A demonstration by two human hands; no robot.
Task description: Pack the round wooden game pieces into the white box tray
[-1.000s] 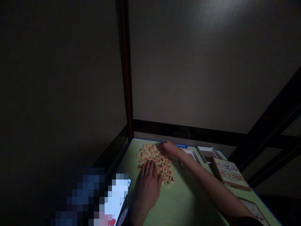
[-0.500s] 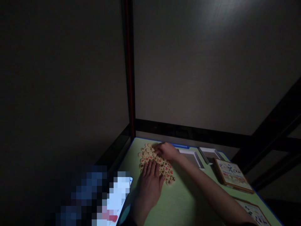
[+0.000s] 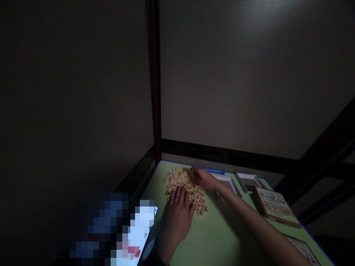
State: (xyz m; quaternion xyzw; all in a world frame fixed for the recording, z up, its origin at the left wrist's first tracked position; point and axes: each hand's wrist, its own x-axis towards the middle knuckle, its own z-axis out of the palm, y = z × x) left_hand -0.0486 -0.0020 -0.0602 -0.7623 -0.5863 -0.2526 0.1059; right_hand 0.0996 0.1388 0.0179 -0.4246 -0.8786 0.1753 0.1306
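Note:
Several round wooden pieces (image 3: 174, 178) with red and black characters lie crowded on the green table (image 3: 205, 236). Some at the far side show plain faces, while those nearer show characters. My left hand (image 3: 179, 210) lies palm down over the near left part of the pieces, its fingers stretched out. At the far right edge of the pieces, my right hand (image 3: 200, 177) has its fingers curled together in a pinch around a light round piece (image 3: 192, 173).
Two open grey-white box trays (image 3: 229, 184) (image 3: 251, 181) stand at the table's back right. Nearer are a printed box (image 3: 277, 205) and another printed box (image 3: 302, 249). A blue strip (image 3: 215, 171) lies along the back edge; a lit screen (image 3: 141, 229) is at left.
My right hand has drawn slightly right and up from the plain pieces, with a piece now visible at its fingers. My left hand has hardly moved. The view has shifted slightly.

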